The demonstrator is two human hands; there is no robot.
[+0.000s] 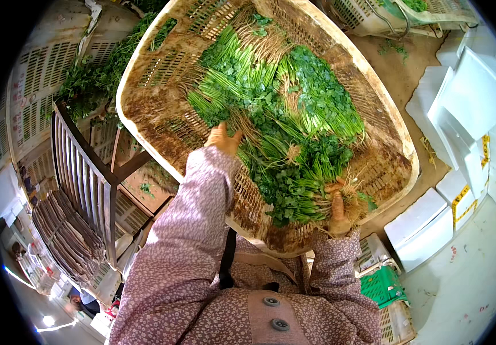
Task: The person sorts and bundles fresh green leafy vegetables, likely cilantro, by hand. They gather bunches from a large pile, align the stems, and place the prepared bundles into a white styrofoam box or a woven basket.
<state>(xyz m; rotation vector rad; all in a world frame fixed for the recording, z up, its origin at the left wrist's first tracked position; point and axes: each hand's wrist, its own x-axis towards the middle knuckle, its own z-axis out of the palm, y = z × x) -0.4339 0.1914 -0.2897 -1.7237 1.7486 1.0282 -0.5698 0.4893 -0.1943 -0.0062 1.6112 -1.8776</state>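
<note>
A large, dirt-stained plastic crate (390,92) with slotted walls is in front of me, tilted. Bunches of fresh cilantro (323,86) with long pale roots lie across its bottom, leaves and stems pointing various ways. At the crate's near right corner my right hand (338,210) is closed around the root end of a cilantro bunch (294,198); the leaves of that bunch point left. My left hand (223,139) reaches over the near left side, beside the roots of another bunch. Its thumb and forefinger are apart, and the other fingers are partly hidden.
To the left stands a metal barred rack (84,178) beside a stack of dark flattened sheets (67,233). Loose greens (95,75) heap behind it. White foam boxes (426,230) and lids line the right. A green basket (383,286) sits low at the right.
</note>
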